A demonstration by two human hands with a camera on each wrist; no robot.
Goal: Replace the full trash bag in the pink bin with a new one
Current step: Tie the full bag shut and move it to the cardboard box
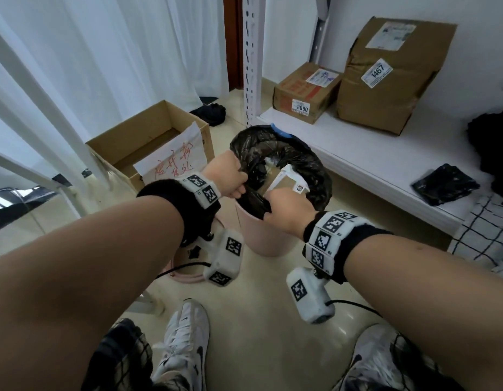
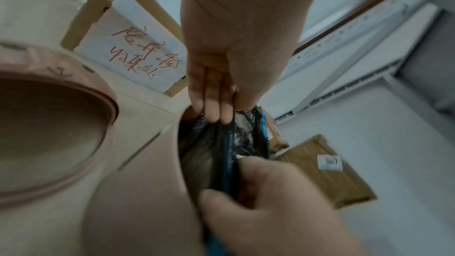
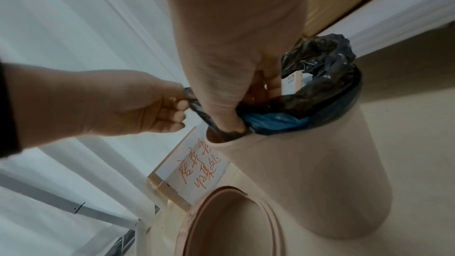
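The pink bin (image 1: 256, 235) stands on the floor, lined with a full black trash bag (image 1: 306, 162) that has paper and cardboard waste inside. My left hand (image 1: 235, 180) grips the bag's edge at the bin's left rim. My right hand (image 1: 274, 206) pinches the same edge at the near rim, where the plastic is pulled off the bin. In the right wrist view the right hand (image 3: 234, 122) hooks the bag beside its blue drawstring (image 3: 275, 121), and the left hand (image 3: 172, 112) pulls a twisted strand. A folded black bag (image 1: 445, 183) lies on the white shelf.
The bin's pink ring (image 1: 185, 277) lies on the floor left of the bin. An open cardboard box (image 1: 148, 142) with a handwritten sign stands behind it. Two taped parcels (image 1: 385, 74) sit on the low white shelf (image 1: 371, 153) at right. My shoes are near the bin.
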